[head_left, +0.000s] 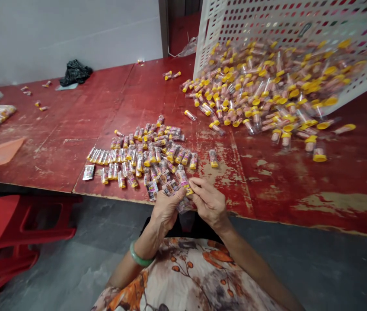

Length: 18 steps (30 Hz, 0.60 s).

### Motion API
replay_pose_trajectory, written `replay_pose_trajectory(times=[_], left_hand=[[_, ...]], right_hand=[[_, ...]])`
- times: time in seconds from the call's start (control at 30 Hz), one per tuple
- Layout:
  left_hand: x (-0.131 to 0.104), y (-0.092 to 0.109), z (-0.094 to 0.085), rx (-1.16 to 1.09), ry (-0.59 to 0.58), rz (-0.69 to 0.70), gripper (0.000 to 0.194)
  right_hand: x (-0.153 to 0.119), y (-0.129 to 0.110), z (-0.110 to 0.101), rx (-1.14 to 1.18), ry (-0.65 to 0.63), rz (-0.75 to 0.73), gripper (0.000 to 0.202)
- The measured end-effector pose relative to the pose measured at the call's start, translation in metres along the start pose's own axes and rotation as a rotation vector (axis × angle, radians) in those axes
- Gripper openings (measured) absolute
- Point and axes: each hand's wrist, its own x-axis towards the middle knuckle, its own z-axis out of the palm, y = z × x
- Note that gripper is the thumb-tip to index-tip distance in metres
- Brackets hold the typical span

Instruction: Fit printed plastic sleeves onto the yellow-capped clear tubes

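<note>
At the table's front edge my left hand [167,209] is closed, thumb on top, on a few small printed labels [171,186] that fan out past the fingers. My right hand [208,201] pinches the yellow-capped end of a small clear tube [182,176] with a printed label, right beside the left thumb. Just beyond both hands lies a cluster of labelled tubes [131,153], many standing in rows and some on their sides. One labelled tube [213,159] stands apart to the right. The palms and what lies under the fingers are hidden.
A white perforated basket [202,43] lies tipped at the back right, with a heap of yellow-capped tubes [251,90] spilling onto the worn red table [56,129]. A black plastic bag [75,72] lies near the wall. Red stools [4,216] stand at lower left.
</note>
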Motion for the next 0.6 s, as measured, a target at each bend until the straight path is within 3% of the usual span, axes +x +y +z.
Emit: replay_pose_trajectory(times=[0.2, 0.43, 0.6], left_hand=[[-0.001, -0.003, 0.0, 0.028, -0.006, 0.036, 0.036], [-0.006, 0.0, -0.001, 0.05, -0.062, 0.013, 0.033], [-0.008, 0.001, 0.001, 0.051, -0.077, -0.004, 0.032]], right_hand=[[-0.007, 0.007, 0.001, -0.044, 0.009, -0.048, 0.043], [-0.005, -0.009, -0.013, 0.122, 0.03, 0.198, 0.033], [-0.007, -0.017, -0.013, 0.072, 0.09, 0.16, 0.026]])
